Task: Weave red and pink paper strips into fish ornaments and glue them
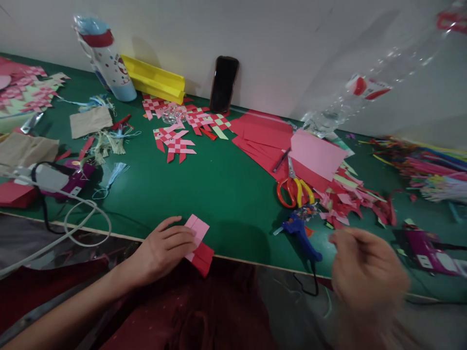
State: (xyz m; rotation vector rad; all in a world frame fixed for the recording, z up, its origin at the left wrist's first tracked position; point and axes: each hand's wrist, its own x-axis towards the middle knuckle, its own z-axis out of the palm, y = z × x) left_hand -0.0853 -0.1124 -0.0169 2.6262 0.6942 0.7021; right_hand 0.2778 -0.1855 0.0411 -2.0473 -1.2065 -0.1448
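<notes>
At the table's front edge, my left hand (166, 248) is closed on paper strips, with its fingers lying over them. A pink paper strip (199, 227) points up and a red paper strip (203, 259) lies below it, both creased. My right hand (367, 267), blurred by motion, hovers over the front edge at the right. Its fingers are curled into a pinch, and whatever they may hold cannot be made out. Left of it lies a blue glue gun (302, 236); beyond that are scissors (294, 187) with red and yellow handles.
Woven paper fish (177, 143) lie at the back, near a phone (224, 83) leaning on the wall. Red sheets (262, 131), a pink sheet (317, 154) and scraps (350, 197) spread at right. A plastic bottle (368, 90), drinking flask (109, 61) and cable (87, 201) surround the green tabletop (215, 180).
</notes>
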